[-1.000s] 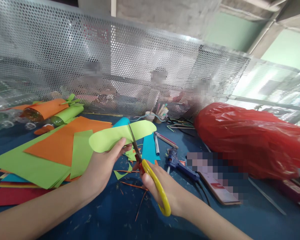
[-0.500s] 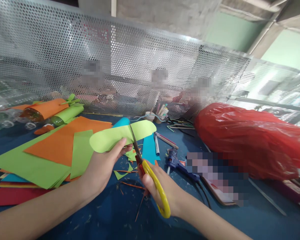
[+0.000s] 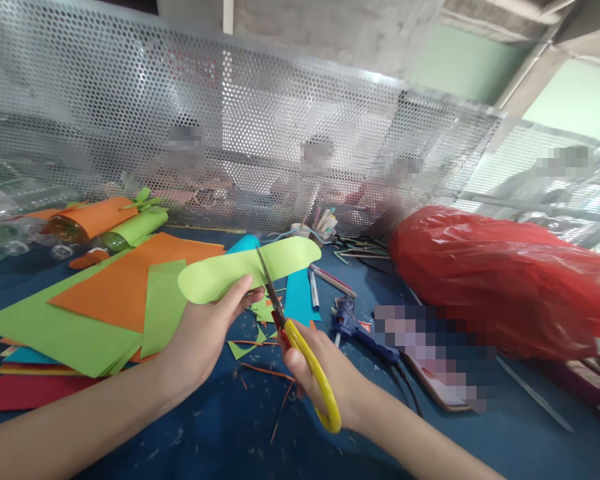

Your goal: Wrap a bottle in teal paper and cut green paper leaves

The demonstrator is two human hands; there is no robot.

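Observation:
A long light-green paper strip [image 3: 215, 275] with rounded ends is pinched at its lower edge by my left hand [image 3: 215, 323], thumb on top. My right hand [image 3: 317, 367] is closed around the yellow handle of a pair of scissors [image 3: 320, 380]. The dark blades point up and lie across the middle of the strip. Below the strip, green and orange paper scraps [image 3: 247, 347] are scattered on the blue table [image 3: 200, 433]. A blue paper piece [image 3: 297, 297] lies just behind my right hand.
Coloured paper sheets [image 3: 90, 327] are stacked at left, with paper-wrapped bottles [image 3: 95, 219] behind. A blue glue gun [image 3: 360, 330], a marker [image 3: 314, 291] and a partly blurred flat object [image 3: 430, 380] lie to the right. A red plastic bag [image 3: 480, 280] and a perforated metal screen [image 3: 280, 120] stand beyond; people sit behind it.
The right end of the green strip has shifted slightly right and up. Both hands stay nearly in place. Another person has become visible behind the screen at right.

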